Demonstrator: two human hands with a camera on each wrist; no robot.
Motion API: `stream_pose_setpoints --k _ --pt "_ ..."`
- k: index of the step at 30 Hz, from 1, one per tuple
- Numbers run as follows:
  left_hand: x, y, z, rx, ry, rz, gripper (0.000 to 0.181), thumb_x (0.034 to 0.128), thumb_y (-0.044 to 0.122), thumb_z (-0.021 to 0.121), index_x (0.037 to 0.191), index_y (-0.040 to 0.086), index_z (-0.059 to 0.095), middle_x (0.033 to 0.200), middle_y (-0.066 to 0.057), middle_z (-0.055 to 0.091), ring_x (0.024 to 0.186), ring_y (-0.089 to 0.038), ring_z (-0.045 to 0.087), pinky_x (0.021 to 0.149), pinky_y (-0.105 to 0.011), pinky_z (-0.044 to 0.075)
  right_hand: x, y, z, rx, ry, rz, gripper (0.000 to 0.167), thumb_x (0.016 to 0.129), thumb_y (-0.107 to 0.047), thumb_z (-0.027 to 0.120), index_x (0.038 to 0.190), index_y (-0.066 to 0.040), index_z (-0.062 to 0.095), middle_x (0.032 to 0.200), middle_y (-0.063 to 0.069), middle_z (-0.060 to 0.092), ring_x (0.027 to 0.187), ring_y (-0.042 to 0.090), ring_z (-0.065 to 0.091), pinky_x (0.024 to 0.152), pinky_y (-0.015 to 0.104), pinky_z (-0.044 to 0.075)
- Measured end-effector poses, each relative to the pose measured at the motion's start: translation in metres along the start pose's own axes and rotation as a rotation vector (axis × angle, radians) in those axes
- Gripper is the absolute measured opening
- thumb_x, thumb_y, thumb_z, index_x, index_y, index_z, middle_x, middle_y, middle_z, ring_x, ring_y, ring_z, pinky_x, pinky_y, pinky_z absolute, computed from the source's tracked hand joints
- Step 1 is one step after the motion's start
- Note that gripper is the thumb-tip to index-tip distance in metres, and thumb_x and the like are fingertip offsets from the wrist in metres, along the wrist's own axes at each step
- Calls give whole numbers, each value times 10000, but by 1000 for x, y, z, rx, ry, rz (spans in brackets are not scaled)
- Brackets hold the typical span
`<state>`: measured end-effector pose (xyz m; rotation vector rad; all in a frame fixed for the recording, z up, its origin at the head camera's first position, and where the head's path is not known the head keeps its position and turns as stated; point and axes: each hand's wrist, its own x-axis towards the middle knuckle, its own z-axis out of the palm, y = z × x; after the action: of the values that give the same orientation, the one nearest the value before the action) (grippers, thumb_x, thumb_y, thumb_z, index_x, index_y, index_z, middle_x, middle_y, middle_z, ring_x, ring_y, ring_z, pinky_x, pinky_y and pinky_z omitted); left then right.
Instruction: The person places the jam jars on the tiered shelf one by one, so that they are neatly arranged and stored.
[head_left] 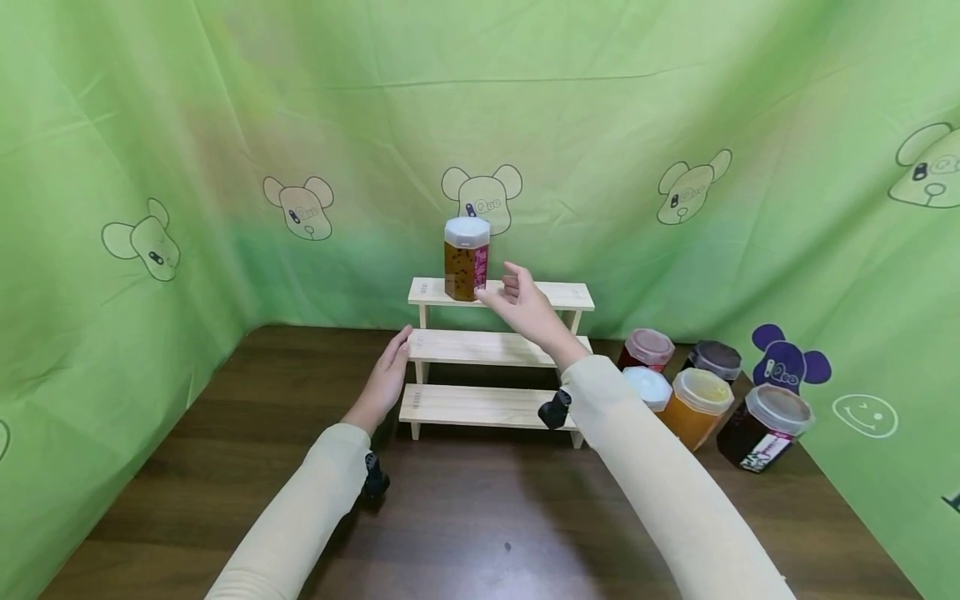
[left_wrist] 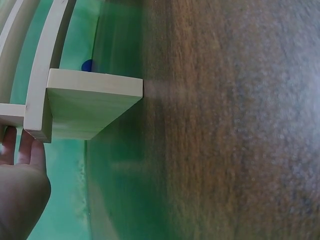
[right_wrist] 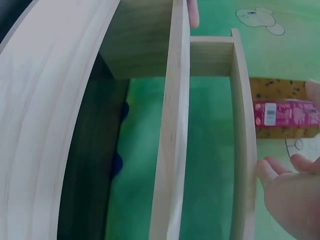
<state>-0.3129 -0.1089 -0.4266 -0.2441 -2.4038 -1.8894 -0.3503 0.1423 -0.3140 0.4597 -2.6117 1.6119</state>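
An octagonal jar (head_left: 460, 271) of amber filling with dark specks, a white lid and a pink label stands upright at the left of the top shelf (head_left: 540, 293) of a pale wooden three-step rack (head_left: 487, 347). Just right of its base is my right hand (head_left: 525, 312), fingers loosely bent and not wrapped round it. In the right wrist view, a fingertip overlaps the side of the jar (right_wrist: 285, 114); contact is hard to tell. My left hand (head_left: 386, 379) touches the left end of the middle shelf with extended fingers (left_wrist: 25, 150).
To the right of the rack stand several lidded jars: a red one (head_left: 648, 348), a dark one (head_left: 714, 360), a white-lidded one (head_left: 647, 388), an orange one (head_left: 697, 408) and a dark labelled one (head_left: 765, 429). Green printed cloth (head_left: 360, 167) hangs behind the brown table (head_left: 450, 517).
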Motion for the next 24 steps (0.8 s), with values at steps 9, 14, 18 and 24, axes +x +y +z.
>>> stream_pose_setpoints --k 9,14,18,24 --pt "-2 -1 -2 -17 6 15 507 1119 328 296 1600 169 277 1640 -61 236 1500 -255 179 1204 -485 151 -24 9 -25 -64 -3 -13 919 937 -534 655 1600 -117 175 1571 203 321 1435 344 334 1159 462 300" --pt "-6 9 -2 -21 -7 -2 501 1122 287 290 1603 149 262 1643 -79 224 1502 -265 168 1205 -487 141 -43 13 -42 -129 -12 -36 917 944 -534 645 1601 -105 170 1568 214 322 1434 369 329 1166 488 277" --pt "-3 6 0 -18 -4 6 498 1123 286 286 1603 154 263 1642 -72 228 1502 -258 172 1204 -485 149 -59 19 -57 -178 -13 -42 899 957 -521 634 1600 -96 172 1559 213 339 1431 376 331 1167 503 269" --pt "0 0 0 -45 -6 15 509 1122 291 289 1606 140 248 1647 -87 209 1505 -272 153 1205 -500 127 -87 25 -81 -209 -14 -39 867 989 -456 617 1603 -81 133 1545 249 331 1429 416 308 1158 561 249"
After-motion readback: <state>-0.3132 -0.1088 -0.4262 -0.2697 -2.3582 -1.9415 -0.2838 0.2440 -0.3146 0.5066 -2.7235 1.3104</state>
